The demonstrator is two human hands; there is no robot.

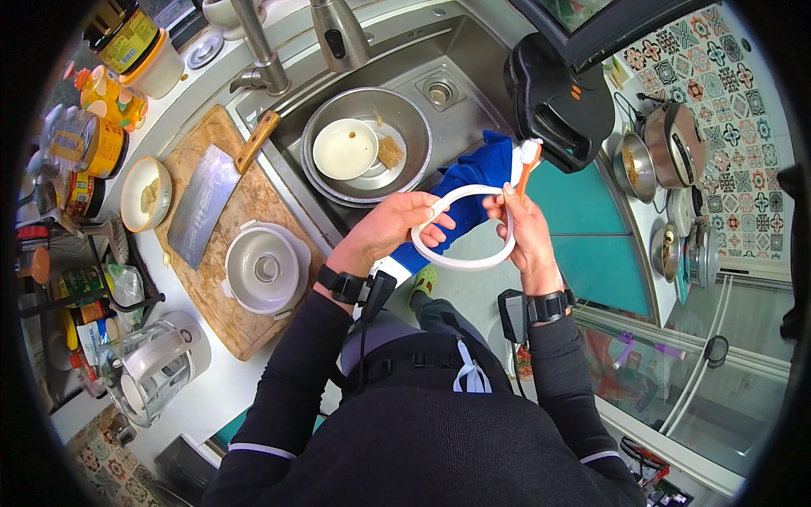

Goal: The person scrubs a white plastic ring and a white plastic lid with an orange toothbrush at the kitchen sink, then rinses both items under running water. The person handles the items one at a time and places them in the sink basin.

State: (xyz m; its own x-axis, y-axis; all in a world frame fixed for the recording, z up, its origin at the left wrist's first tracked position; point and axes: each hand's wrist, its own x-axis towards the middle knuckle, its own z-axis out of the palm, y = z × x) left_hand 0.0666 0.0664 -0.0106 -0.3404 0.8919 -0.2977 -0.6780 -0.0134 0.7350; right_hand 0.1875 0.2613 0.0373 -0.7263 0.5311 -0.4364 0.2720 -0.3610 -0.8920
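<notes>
A white sealing ring (466,262), likely rubber or silicone, is stretched between my hands in front of the sink. My left hand (405,225) pinches its left side between thumb and fingers. At its right side, my right hand (524,237) grips the ring with the fingertips. An orange-handled brush (531,166) with white bristles sticks up from that same hand, its lower end hidden by the fingers. Behind the ring a blue cloth (478,168) hangs over the sink's front edge.
In the steel sink (472,79) stands a metal basin (415,120) containing a cream bowl (342,149). A cleaver (206,203) and a pale round pot (260,266) rest on the wooden cutting board (272,203). A black appliance (557,101) juts over the sink's right side.
</notes>
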